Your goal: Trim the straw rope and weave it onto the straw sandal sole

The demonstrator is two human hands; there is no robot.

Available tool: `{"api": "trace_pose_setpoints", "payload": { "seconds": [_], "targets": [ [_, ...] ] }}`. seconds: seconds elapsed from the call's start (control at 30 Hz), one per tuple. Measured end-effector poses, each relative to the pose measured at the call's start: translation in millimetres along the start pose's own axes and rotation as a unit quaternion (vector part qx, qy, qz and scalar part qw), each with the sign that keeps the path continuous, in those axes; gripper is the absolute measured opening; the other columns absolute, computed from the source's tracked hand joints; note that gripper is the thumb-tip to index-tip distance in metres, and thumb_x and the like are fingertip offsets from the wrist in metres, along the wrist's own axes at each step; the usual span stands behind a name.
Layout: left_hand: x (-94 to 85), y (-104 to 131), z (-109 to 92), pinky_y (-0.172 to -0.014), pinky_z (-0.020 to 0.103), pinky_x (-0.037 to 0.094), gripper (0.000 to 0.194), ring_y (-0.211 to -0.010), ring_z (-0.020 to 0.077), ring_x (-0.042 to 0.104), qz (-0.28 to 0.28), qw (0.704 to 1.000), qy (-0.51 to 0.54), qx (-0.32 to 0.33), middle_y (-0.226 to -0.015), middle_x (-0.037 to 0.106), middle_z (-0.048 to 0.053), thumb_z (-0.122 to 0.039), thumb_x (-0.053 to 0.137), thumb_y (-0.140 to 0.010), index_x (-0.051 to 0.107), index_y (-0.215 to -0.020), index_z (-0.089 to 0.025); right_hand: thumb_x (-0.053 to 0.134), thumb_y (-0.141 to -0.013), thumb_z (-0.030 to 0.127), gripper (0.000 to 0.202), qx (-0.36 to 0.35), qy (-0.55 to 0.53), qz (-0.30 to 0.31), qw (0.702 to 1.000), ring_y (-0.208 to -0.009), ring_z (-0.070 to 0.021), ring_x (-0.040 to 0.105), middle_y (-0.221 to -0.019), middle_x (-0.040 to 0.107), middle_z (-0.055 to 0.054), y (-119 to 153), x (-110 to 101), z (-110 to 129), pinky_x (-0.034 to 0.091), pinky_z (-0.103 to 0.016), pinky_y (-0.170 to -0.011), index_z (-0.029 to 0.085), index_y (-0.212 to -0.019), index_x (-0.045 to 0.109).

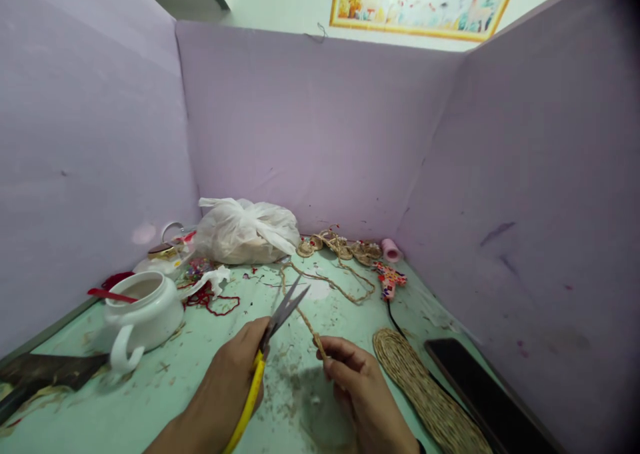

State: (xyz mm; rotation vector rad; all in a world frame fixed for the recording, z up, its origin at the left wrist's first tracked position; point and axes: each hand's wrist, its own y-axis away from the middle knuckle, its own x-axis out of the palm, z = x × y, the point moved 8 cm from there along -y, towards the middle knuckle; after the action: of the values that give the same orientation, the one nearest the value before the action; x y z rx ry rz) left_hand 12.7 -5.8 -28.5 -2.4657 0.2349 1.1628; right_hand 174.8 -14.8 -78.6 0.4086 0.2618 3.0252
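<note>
While the left hand (227, 381) is wrapped around the yellow handles of a pair of scissors (273, 337), its fingers closed through the loops and the grey metal blades parted a little, the right hand (357, 384) pinches a length of jute cord (310, 324) between thumb and fingertips, the other fingers curled in. The cord runs from that pinch up and away across the desk (150, 394) toward its far edge, passing just beside the open blades. As I judge it, the risk lies in how near the blade tips stand to the pinching fingertips: if the cord slackens or the scissors close off-line, the cut could land in the wrong place, fray the rough twisted fibre instead of parting it cleanly, or nick a finger. The cord is coarse, hairy and tan. An oval mat (425, 391) of the same coiled material, ridged and flat, lies toward the right edge, next to a dark, glossy flat slab (480, 391). Small coiled jute pieces (340, 244) sit at the far edge beside a pink spool (390, 249). A crinkled translucent plastic bag (245, 231) bulges near the far left corner, and a smooth white ceramic teapot (145, 314) stands toward the left edge with tangled red thread (213, 299) near it. Fibre scraps litter the pale green surface.
</note>
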Motion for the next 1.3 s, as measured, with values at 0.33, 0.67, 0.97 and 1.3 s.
{"api": "trace_pose_setpoints", "payload": {
  "seconds": [0.33,0.67,0.97,1.3],
  "targets": [
    [25.4,3,-4,-0.079,0.037,0.037,0.054,-0.091,0.0224,0.045,0.082,0.971,-0.225,0.019,-0.099,0.049,0.009,0.001,0.035,-0.067,0.043,-0.115,-0.021,0.066,-0.057,0.027,0.018,-0.102,0.099,-0.050,0.989,-0.057,-0.0149,0.051,-0.063,0.065,-0.003,-1,-12,18,0.037,-0.026,-0.055,0.016,-0.071,0.069],
    [27.2,3,-10,-0.077,0.037,0.037,0.047,-0.088,0.0226,0.043,0.078,0.960,-0.260,0.067,-0.097,0.048,0.009,-0.001,0.036,-0.071,0.044,-0.113,-0.020,0.060,-0.059,0.017,0.018,-0.085,0.129,0.001,0.988,-0.055,-0.0127,0.050,-0.065,0.066,-0.002,1,-3,17,0.034,-0.024,-0.053,0.016,-0.074,0.070],
    [25.7,1,-11,-0.072,0.034,0.037,0.040,-0.085,0.0215,0.043,0.110,0.959,-0.243,0.093,-0.094,0.048,0.008,-0.004,0.037,-0.070,0.047,-0.105,-0.020,0.056,-0.045,0.003,0.028,0.041,-0.012,0.057,0.997,-0.054,-0.0109,0.054,-0.063,0.067,-0.002,3,3,5,0.038,-0.021,-0.053,0.014,-0.068,0.069],
    [24.7,1,-11,-0.067,0.030,0.036,0.034,-0.079,0.0189,0.044,0.143,0.957,-0.230,0.107,-0.086,0.050,0.006,-0.006,0.034,-0.071,0.047,-0.099,-0.020,0.058,-0.045,0.002,0.024,0.073,-0.044,0.121,0.989,-0.044,-0.0042,0.042,-0.054,0.062,0.003,5,9,9,0.028,-0.016,-0.043,0.014,-0.064,0.070]
  ]
}}
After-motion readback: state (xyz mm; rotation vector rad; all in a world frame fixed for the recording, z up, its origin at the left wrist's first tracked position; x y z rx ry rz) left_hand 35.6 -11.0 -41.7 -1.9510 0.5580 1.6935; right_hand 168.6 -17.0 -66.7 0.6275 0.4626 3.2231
